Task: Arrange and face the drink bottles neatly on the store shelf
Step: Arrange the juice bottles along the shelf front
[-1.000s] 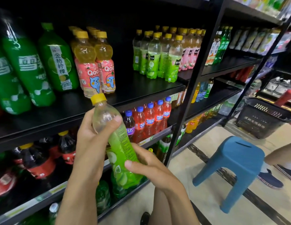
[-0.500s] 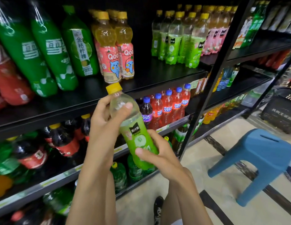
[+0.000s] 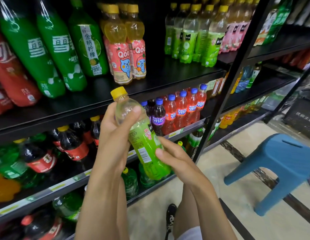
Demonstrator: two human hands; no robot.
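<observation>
Fingers [image 3: 111, 113] of the left hand [image 3: 114, 135] wrap the clear upper part of a small plastic drink bottle w/ green label and yellow cap [image 3: 144, 148], thumb across the front just below the neck. The right hand [image 3: 175, 158] grips the lower part from the 4 o'clock side, thumb pressed on the label, other fingers behind. The bottle is held off the black metal shelf [image 3: 150, 78], in front of its second tier, tilted: cap toward 11 o'clock, base toward 5 o'clock. Barcode side of the label faces out.

From the bottle, at 1 o'clock on the upper tier: a row of matching green-label bottles w/ yellow caps [image 3: 187, 37]. At 12 o'clock, pink-label orange juice bottles [image 3: 126, 49]. At 10 o'clock, big green soda bottles [image 3: 47, 49], leaning. At 2 o'clock, red soda bottles w/ blue caps [image 3: 182, 110]. At 9 o'clock, dark cola bottles [image 3: 71, 144]. A blue plastic stool [image 3: 280, 161] stands on the floor at 3 o'clock.
</observation>
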